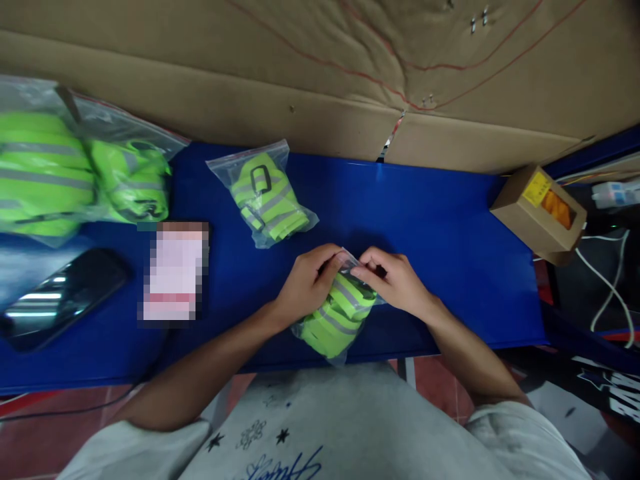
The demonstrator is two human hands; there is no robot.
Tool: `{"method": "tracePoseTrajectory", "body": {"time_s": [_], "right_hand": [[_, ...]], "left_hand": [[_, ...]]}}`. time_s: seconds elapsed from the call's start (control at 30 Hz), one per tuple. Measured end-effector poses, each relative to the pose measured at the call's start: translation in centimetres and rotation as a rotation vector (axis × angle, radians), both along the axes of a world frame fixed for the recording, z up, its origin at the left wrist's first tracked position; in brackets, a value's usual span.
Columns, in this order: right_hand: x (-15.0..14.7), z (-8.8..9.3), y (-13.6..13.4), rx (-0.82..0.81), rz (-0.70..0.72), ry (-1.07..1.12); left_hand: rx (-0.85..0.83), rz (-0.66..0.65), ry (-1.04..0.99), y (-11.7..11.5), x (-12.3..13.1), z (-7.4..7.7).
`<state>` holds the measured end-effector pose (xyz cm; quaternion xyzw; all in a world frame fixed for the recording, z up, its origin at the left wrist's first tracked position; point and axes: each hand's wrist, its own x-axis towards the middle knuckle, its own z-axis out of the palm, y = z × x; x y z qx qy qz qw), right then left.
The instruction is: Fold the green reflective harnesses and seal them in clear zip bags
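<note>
In front of me, at the near edge of the blue table, lies a clear zip bag (336, 323) with a folded lime-green reflective strap or vest inside. My left hand (311, 280) pinches the bag's top edge between thumb and fingers. On the other side of the same edge, my right hand (393, 277) is closed on the plastic, its thumb pointing towards the left. A second bagged green reflective piece (270, 197), with a dark buckle showing, rests farther back, apart from both hands.
Two more bagged green items (40, 173) lie at the back left. Nearer are a black phone (67, 297) and a blurred-out device (173, 273). A cardboard box (540, 213) with an orange content stands at the right end of the blue table (440, 233). Cardboard (200, 73) walls the back.
</note>
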<state>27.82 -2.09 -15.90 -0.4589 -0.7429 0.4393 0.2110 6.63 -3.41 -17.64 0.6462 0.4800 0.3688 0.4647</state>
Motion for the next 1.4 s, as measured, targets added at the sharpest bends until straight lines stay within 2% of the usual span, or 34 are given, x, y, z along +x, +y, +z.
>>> {"method": "tracePoseTrajectory", "body": {"time_s": [0.17,0.27,0.5,0.73,1.03,1.2,1.4], "right_hand": [[-0.1,-0.4,-0.2,0.046,0.028,0.062],[0.0,-0.5,-0.3,0.035,0.052,0.120],[0.5,-0.2,0.0,0.135,0.098,0.069],[0.2,-0.5,0.1,0.189,0.068,0.103],[0.5,-0.5,-0.3,0.157,0.038,0.079],[1.1,-0.1,0.3,0.106,0.084,0.092],[1.7,-0.5,0.5,0.168,0.100,0.012]], "left_hand": [[0.046,-0.028,-0.026,-0.3,0.2,0.1],[0.008,-0.055,-0.064,-0.4,0.1,0.2],[-0.059,-0.045,-0.106,-0.3,0.0,0.2],[-0.010,-0.060,-0.034,-0.1,-0.3,-0.1],[0.017,-0.090,-0.059,0.1,-0.7,0.4],[-0.039,-0.035,-0.109,0.6,-1.0,0.4],[-0.050,-0.097,-0.105,0.8,-1.1,0.2]]}}
